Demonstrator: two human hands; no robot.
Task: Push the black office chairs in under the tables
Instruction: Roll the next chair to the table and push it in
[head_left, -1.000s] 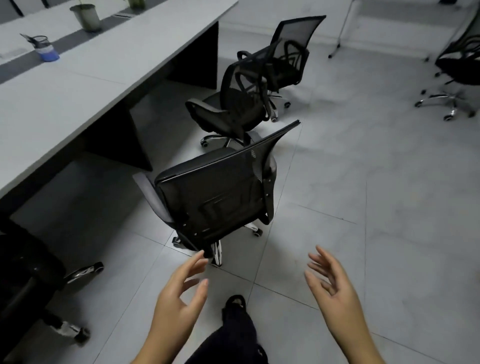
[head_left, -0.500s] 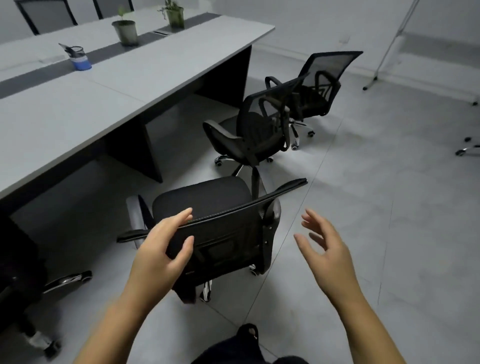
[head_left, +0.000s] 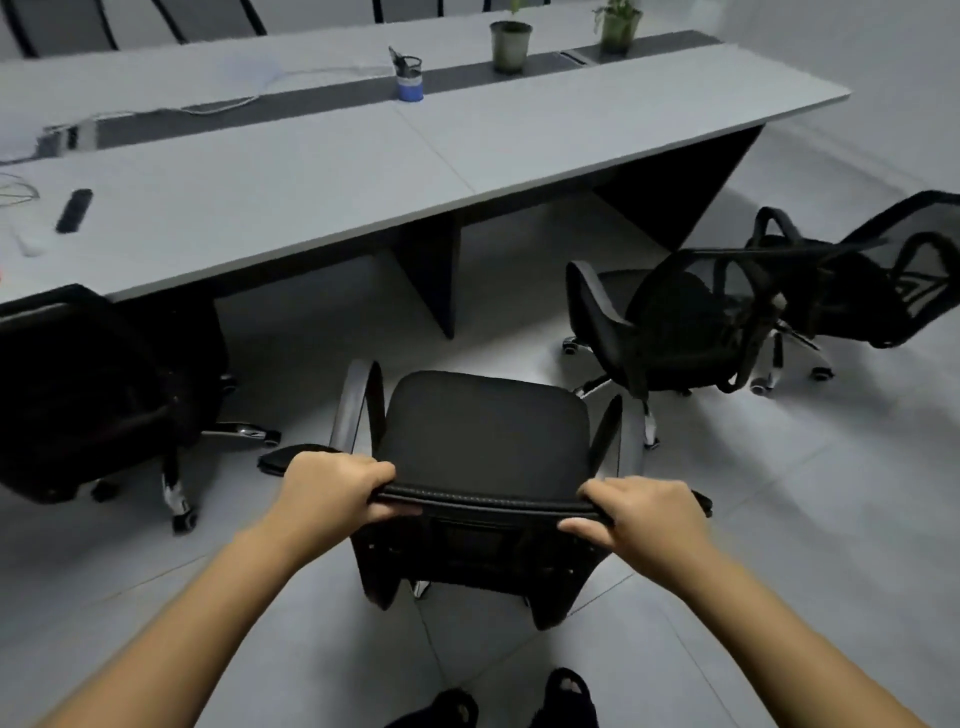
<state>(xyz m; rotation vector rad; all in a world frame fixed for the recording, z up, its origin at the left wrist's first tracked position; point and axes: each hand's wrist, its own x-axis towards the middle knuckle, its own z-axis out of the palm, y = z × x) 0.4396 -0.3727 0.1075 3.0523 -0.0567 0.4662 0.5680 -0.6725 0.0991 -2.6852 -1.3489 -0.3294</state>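
Both hands, open and apart half a second earlier, now grip the backrest top edge: left hand (head_left: 332, 488) and right hand (head_left: 644, 512) with fingers curled over it. Black office chair (head_left: 485, 431) faces the table (head_left: 363, 171), seat forward, standing short of it on the floor.

The black padded office chair (head_left: 485, 431) stands before the long grey table (head_left: 322, 171), between 1 black chair (head_left: 98, 384) at left and 2 black mesh chairs (head_left: 691, 322) at right.
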